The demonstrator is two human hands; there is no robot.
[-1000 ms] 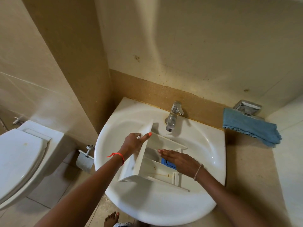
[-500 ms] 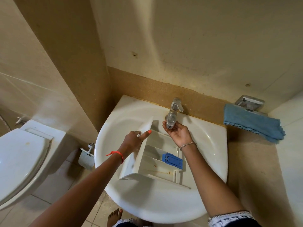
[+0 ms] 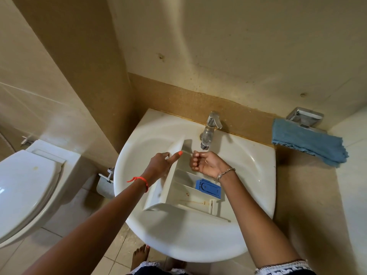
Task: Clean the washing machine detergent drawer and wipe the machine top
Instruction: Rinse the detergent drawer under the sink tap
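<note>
A white detergent drawer with a blue insert lies in the white sink. Brownish stains mark its near compartment. My left hand grips the drawer's front panel, thumb laid along its top edge. My right hand is cupped palm up over the drawer, just under the tap, fingers curled and wet, holding nothing solid. A blue cloth hangs on a chrome holder at the right wall.
A toilet with its lid down stands at the left. A paper roll holder sits low between toilet and sink. Tiled walls close in behind and at both sides. My bare foot shows on the floor tiles.
My right hand rose from inside the drawer to the tap, then drew back a little and curled into a cup below the spout. My left hand kept its hold on the drawer.
</note>
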